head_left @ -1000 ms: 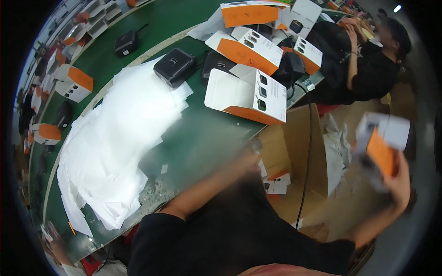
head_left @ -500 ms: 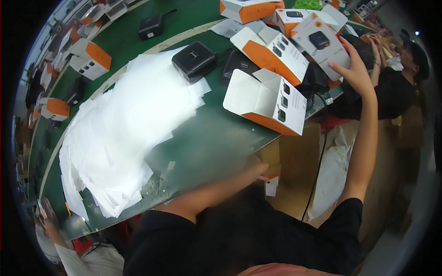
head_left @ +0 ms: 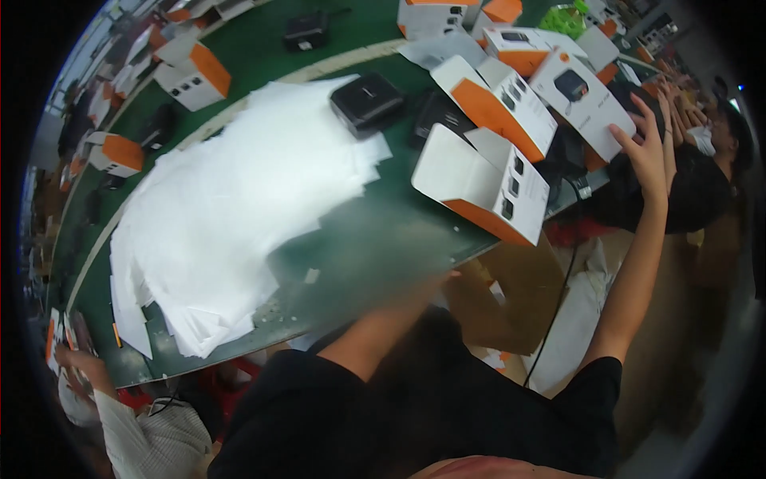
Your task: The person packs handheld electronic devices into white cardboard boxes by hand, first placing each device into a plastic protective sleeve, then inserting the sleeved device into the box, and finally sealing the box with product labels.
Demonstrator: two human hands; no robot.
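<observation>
My right hand [head_left: 648, 152] is at the right end of a closed white-and-orange box [head_left: 578, 100] that leans on other boxes. Its thumb overlaps the box's lower right corner, and the fingers are spread apart, not wrapped round it. My left hand [head_left: 445, 279] is low at the table's front edge, beside a brown carton [head_left: 511, 295]; blur and the forearm hide most of its fingers. Between the hands stands an open white-and-orange box [head_left: 511, 188] with its flaps raised. Behind it lies another open box [head_left: 503, 104].
A wide heap of white sheets [head_left: 231, 191] covers the green table's [head_left: 343, 279] left part. A black device [head_left: 367, 104] rests on the heap's far end. A black cable [head_left: 562, 295] hangs down at the right. Co-workers sit at the far right and lower left.
The view has shifted, moving the scene rightward. My right hand has slid down and right along the leaning box, its fingers more spread. My left hand has drawn slightly up toward the table edge.
</observation>
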